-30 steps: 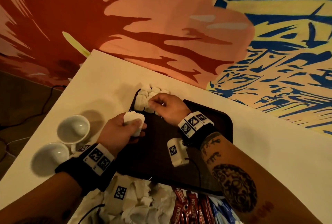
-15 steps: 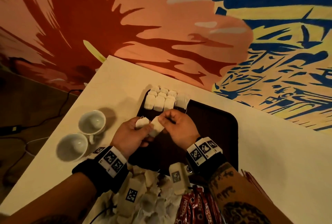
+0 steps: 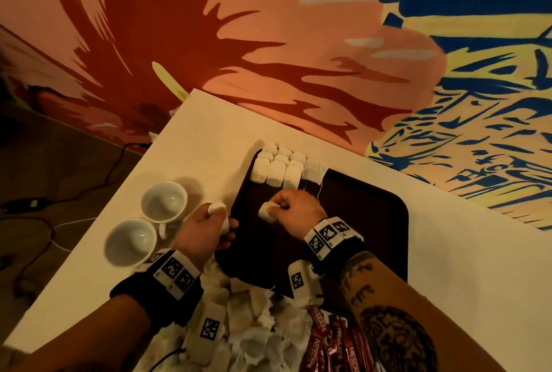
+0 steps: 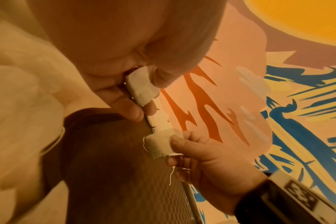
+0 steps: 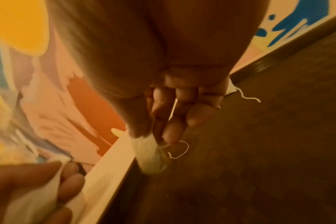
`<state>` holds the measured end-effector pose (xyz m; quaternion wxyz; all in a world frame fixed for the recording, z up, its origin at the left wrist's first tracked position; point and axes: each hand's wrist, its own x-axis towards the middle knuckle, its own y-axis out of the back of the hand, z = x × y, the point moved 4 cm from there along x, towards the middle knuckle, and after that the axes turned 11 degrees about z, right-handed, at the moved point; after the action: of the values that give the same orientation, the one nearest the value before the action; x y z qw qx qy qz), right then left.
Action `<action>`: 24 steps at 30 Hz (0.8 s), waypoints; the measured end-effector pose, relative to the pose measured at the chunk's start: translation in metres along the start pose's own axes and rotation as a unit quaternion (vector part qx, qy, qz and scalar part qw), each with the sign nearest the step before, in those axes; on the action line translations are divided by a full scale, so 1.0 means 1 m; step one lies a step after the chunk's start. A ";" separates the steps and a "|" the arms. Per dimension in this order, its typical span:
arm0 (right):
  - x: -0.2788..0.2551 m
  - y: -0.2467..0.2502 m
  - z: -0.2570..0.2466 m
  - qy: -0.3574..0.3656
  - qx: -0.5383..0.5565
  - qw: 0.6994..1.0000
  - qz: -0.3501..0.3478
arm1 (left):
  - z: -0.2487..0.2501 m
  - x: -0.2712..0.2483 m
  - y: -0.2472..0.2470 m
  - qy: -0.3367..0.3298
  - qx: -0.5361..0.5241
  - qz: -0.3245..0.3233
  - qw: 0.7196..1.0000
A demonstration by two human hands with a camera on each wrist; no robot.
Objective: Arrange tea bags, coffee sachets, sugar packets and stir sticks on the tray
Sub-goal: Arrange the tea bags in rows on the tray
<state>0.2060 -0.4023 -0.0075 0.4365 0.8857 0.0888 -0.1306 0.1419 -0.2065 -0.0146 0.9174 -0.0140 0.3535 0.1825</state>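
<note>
A dark tray (image 3: 358, 222) lies on the white table (image 3: 448, 252). Several white tea bags (image 3: 276, 167) lie in rows at the tray's far left corner. My right hand (image 3: 286, 207) pinches one tea bag (image 3: 265, 211) just above the tray, close behind those rows; its string (image 5: 177, 151) dangles loose. At the tray's left edge my left hand (image 3: 206, 228) grips a small stack of tea bags (image 3: 219, 213) between thumb and fingers, seen closer in the left wrist view as a white tea bag (image 4: 142, 86).
Two empty white cups (image 3: 162, 201) (image 3: 130, 241) stand left of the tray. A heap of loose tea bags (image 3: 251, 327) and red coffee sachets (image 3: 331, 341) lies at the near edge. A painted wall (image 3: 268, 43) rises behind the table.
My hands met over the tray and have parted: the right one took a tea bag from the left and carries it toward the rows. The left hand drew back to the tray's left edge.
</note>
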 end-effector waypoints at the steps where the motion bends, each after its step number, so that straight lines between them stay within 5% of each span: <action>1: 0.004 -0.004 -0.004 0.014 -0.038 0.999 -0.029 | 0.001 0.001 0.001 -0.004 0.002 -0.004 1.000; 4: 0.020 -0.014 -0.015 0.030 -0.085 0.994 -0.065 | 0.002 0.006 0.001 -0.012 0.008 -0.011 1.000; 11: 0.072 -0.012 -0.024 0.002 -0.098 0.995 0.012 | 0.003 0.022 0.001 0.000 0.014 -0.028 0.999; 24: 0.111 -0.014 -0.023 -0.013 -0.131 0.991 0.040 | -0.001 0.034 -0.006 0.012 0.041 -0.042 0.998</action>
<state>0.3118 -0.3708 -0.0385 0.5544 0.8222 0.0643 -0.1120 0.1667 -0.2015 -0.0382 0.9198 0.0065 0.3705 0.1293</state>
